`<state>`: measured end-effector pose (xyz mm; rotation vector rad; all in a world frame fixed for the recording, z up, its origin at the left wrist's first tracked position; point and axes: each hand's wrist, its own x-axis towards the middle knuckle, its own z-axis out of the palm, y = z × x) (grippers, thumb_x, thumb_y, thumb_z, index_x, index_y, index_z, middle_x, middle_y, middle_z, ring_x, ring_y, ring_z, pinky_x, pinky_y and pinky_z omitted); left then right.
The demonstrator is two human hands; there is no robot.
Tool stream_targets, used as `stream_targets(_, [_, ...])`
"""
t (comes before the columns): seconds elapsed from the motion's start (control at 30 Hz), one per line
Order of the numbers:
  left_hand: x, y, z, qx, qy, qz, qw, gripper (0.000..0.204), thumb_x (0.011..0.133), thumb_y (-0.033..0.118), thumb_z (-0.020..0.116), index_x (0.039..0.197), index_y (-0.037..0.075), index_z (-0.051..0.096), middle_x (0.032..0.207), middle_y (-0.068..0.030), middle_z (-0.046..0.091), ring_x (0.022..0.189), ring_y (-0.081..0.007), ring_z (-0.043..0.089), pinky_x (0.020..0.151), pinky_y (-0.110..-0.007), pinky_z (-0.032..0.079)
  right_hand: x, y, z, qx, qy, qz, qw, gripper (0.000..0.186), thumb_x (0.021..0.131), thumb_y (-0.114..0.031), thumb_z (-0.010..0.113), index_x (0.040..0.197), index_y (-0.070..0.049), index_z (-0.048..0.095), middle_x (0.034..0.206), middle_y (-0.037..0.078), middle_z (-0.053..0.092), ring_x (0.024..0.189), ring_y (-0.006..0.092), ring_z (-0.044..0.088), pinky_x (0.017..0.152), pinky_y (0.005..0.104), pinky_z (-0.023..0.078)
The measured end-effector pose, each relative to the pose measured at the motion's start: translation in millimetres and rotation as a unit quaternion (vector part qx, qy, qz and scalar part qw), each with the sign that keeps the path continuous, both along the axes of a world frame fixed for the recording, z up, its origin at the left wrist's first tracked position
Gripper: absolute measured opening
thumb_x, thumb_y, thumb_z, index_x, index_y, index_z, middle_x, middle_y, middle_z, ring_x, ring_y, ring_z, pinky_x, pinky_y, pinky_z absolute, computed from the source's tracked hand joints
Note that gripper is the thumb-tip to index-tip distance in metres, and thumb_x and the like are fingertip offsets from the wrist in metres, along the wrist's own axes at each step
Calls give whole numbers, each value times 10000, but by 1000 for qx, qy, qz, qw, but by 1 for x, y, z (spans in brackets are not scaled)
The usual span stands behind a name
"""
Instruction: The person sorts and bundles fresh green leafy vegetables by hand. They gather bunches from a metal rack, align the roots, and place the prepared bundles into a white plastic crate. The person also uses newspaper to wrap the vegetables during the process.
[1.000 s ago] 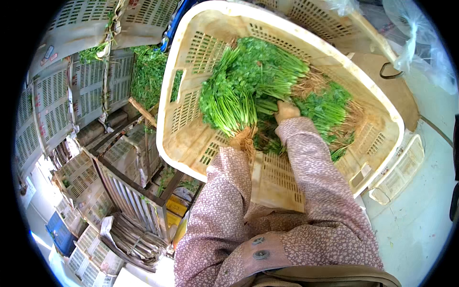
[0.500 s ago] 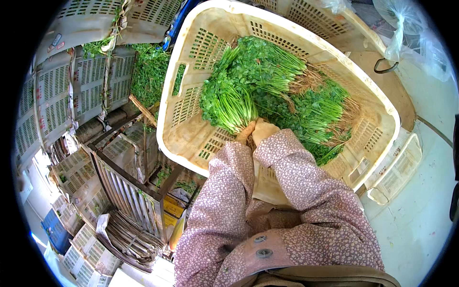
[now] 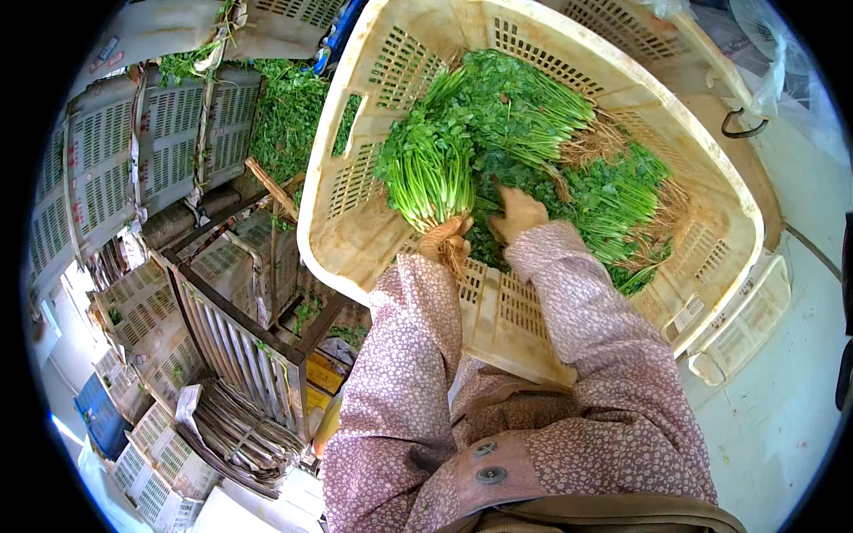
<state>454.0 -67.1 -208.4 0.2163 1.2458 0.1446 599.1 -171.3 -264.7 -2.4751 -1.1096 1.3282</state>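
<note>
My left hand [image 3: 447, 236] is clenched around the root end of a bunch of leafy greens [image 3: 431, 160]; the fingers wrap the pale stalks so tightly that I can only make out the knuckles, and straw-coloured roots poke out just below them. My right hand [image 3: 518, 211] lies flat on the heap of greens [image 3: 569, 151] just beside the left one. Its fingertips sink into the leaves, so I cannot tell whether they grip anything or simply press down.

Both bunches lie inside a cream plastic crate [image 3: 355, 191], its slotted wall just left of my left fingers. My flowered sleeves [image 3: 418, 355] cover the wrists and hide the near rim of the crate.

Further left, well apart from the fingers, stand stacked grey crates [image 3: 133, 151] with more greens [image 3: 284, 115] between them, partly cut off by the dark rim.
</note>
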Motion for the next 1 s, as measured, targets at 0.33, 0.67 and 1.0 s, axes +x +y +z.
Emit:
stream_targets(0.33, [-22, -5, -48, -25, -25, -66, 997, 233, 875, 137, 625, 1097, 70, 604, 993, -78, 667, 755, -160, 642, 663, -331, 566, -31, -2, -67, 37, 119, 21, 992, 278, 864, -179, 571, 1117, -69, 602, 1074, 142, 597, 955, 272, 595, 811, 389, 478])
stream_targets(0.67, [-41, -30, -110, -4, 145, -237, 961, 408, 824, 263, 707, 1178, 90, 599, 1087, -102, 651, 974, -227, 610, 777, -397, 522, -27, -13, 21, -72, 205, -82, 973, 349, 790, -203, 644, 1103, -51, 620, 1156, 181, 596, 1039, 307, 599, 817, 415, 518])
stream_targets(1.0, [3, -32, -68, -76, 117, -69, 988, 251, 823, 243, 720, 1009, 84, 665, 874, -82, 652, 682, -185, 586, 670, -341, 541, -40, -33, 69, 16, 83, 142, 986, 381, 923, -298, 425, 1116, -6, 575, 929, 175, 651, 914, 344, 628, 758, 437, 520])
